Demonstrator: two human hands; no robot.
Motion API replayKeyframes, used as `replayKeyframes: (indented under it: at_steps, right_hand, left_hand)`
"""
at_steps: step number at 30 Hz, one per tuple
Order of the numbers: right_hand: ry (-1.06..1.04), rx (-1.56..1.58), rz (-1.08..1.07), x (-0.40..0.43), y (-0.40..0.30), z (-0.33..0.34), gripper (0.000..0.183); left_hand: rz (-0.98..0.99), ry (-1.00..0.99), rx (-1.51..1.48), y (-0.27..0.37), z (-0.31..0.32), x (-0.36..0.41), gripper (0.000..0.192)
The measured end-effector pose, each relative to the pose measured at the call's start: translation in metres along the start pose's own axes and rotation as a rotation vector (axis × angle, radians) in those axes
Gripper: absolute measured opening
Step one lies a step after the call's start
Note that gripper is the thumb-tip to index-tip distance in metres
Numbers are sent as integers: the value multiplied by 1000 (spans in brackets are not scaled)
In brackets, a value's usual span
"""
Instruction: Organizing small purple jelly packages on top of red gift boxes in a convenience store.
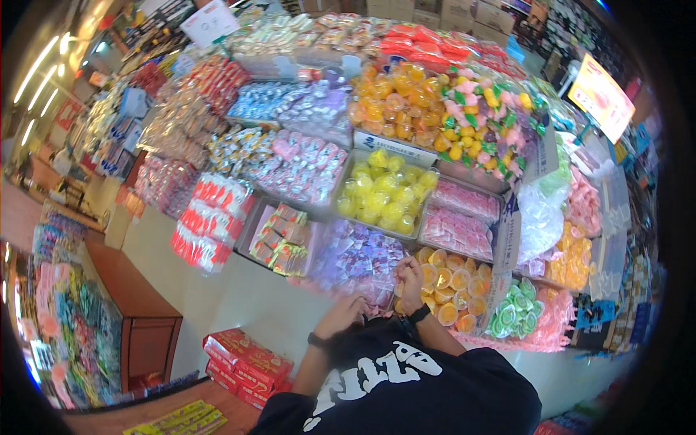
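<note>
My left hand point(349, 315) rests at the near edge of a bin of small purple-and-white sachets point(361, 253), beside pink packets there; its fingertips are partly hidden. My right hand point(409, 280) is over the border between those sachets and a bin of orange jelly cups point(459, 283), its fingers bent. Whether either hand holds a packet cannot be made out. Beyond the sachets stands a bin of yellow jelly cups point(380, 190). Pink sachets point(459, 225) fill the bin behind the orange cups. To the left of the purple sachets lie brown-and-green packets point(283, 239) in a box.
Red-and-white bags point(212, 220) hang at the display's left edge. Green jelly cups point(516, 310) lie at the right. Red boxes point(247, 361) are stacked low on the left, near a wooden cabinet point(141, 310). A price sign point(602, 99) rises at the upper right.
</note>
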State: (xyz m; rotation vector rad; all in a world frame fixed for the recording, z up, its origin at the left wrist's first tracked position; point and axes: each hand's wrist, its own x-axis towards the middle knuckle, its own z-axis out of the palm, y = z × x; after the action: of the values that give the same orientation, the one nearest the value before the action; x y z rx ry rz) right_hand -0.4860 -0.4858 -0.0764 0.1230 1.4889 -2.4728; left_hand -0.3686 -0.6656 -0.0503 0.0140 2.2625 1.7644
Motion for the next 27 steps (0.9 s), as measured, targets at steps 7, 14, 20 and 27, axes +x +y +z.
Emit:
replayKeyframes:
  at_steps: [7,14,20,27]
  right_hand:
    - [3,-405,134,20,31,-31,17]
    - [9,-839,-31,21,45,-31,33]
    - [-40,-1040,43,17,29,0,51]
    - [32,-1051,-34,24,59,-14,44]
  left_hand:
    - [-119,-183,-172,-5,-17,52,25]
    - [164,-78,307,-46,-29,97,32]
    - [1,70,98,-91,-24,127,41]
    - [8,19,127,-95,-23,136,50]
